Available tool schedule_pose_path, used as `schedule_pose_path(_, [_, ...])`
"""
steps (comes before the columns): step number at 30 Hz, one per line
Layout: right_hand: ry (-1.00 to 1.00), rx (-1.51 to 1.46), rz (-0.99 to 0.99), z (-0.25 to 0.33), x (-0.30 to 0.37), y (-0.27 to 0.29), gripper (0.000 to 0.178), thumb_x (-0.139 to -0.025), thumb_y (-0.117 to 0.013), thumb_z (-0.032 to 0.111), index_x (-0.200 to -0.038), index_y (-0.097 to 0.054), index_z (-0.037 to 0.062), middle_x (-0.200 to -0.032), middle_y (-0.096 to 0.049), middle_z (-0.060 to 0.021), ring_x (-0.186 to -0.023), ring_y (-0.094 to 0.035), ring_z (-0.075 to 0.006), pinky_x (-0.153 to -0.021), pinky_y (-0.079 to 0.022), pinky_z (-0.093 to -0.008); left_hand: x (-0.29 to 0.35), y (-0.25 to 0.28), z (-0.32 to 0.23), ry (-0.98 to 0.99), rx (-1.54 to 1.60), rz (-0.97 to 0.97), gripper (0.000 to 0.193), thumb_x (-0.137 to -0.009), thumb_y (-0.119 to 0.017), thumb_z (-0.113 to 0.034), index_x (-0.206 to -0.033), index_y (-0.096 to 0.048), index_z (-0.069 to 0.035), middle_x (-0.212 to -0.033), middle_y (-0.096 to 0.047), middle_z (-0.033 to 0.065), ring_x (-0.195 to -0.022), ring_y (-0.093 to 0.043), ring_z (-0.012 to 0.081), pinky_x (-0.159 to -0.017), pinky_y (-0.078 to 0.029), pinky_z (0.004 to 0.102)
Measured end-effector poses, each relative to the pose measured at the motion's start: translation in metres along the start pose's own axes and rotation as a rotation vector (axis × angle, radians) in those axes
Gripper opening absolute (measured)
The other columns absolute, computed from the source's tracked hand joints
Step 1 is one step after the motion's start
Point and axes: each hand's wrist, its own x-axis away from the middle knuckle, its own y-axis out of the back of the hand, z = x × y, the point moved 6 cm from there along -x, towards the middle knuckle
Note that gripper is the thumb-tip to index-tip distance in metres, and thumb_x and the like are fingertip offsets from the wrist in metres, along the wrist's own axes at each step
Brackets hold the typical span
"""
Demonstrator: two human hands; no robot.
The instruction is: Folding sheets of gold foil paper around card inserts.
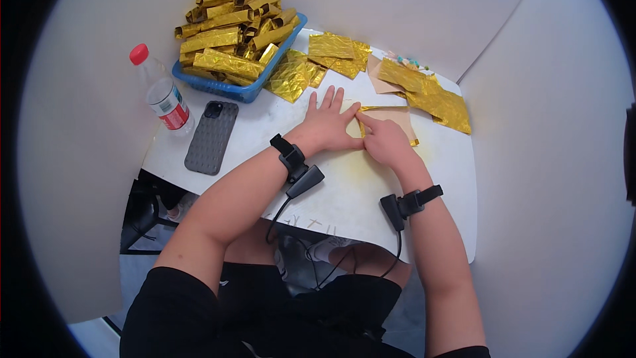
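Observation:
A sheet of gold foil paper point(394, 119) lies with its tan backing up, and narrow gold strips show along its edges. My left hand point(326, 122) rests flat on the table, fingers spread, its index fingertip and thumb at the sheet's left edge. Over that edge my right hand point(386, 140) is closed, its index finger reaching to the left index fingertip and the other fingers curled against the paper. The curled fingers hide part of the sheet. More gold foil sheets point(440, 107) lie behind and to the right, some overlapping.
A blue plastic basket point(248, 95) heaped with folded gold paper pieces point(222, 40) stands back left. Near it are a red-capped bottle point(165, 99) and a dark phone point(212, 138). Pale walls enclose the white table point(318, 192). Cabled black straps circle both wrists.

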Motion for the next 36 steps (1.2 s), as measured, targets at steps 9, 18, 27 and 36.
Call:
schedule_pose_path(9, [0.084,0.025,0.042,-0.006,-0.01,0.003,0.066,-0.089,-0.064,0.015,-0.154,-0.055,0.0167,-0.106,-0.076,-0.0203,-0.098,-0.074,-0.0338,-0.089,-0.057,-0.0458,-0.002,0.001,-0.002,-0.03,0.001,-0.051,0.111,-0.082,-0.058,-0.085,-0.167,-0.032,-0.019,-0.172,-0.016,0.0309,-0.162,-0.008,0.0461,-0.127,-0.008,0.0641])
schedule_pose_path(18, [-0.122,-0.909,-0.446,-0.136,0.047,0.059,0.042,-0.094,-0.057,0.003,-0.135,-0.068,0.0055,-0.08,-0.066,-0.0006,-0.061,-0.05,-0.005,-0.056,-0.041,-0.0202,0.006,0.013,0.001,-0.233,0.188,-0.086,0.103,-0.087,-0.072,-0.064,-0.164,-0.033,-0.008,-0.17,-0.025,0.0271,-0.161,-0.017,0.0414,-0.129,-0.014,0.0576])
schedule_pose_path(27, [-0.027,-0.536,-0.473,-0.149,0.037,0.038,0.039,-0.088,-0.064,-0.001,-0.126,-0.07,0.0033,-0.104,-0.069,-0.0073,-0.086,-0.062,-0.0166,-0.079,-0.053,-0.0293,0.009,0.035,-0.006,-0.231,0.389,-0.277,0.041,-0.091,-0.075,-0.025,-0.125,-0.07,-0.002,-0.13,-0.067,0.0163,-0.125,-0.061,0.0343,-0.109,-0.049,0.0417])
schedule_pose_path(36, [0.119,-0.253,-0.434,-0.131,0.043,0.045,0.049,-0.083,-0.065,-0.004,-0.131,-0.068,0.0085,-0.128,-0.063,-0.0108,-0.128,-0.059,-0.0238,-0.109,-0.048,-0.0361,0.005,0.026,-0.028,-0.369,0.37,-0.185,0.035,-0.089,-0.075,-0.016,-0.121,-0.071,-0.001,-0.132,-0.068,0.0176,-0.125,-0.063,0.035,-0.109,-0.049,0.0416])
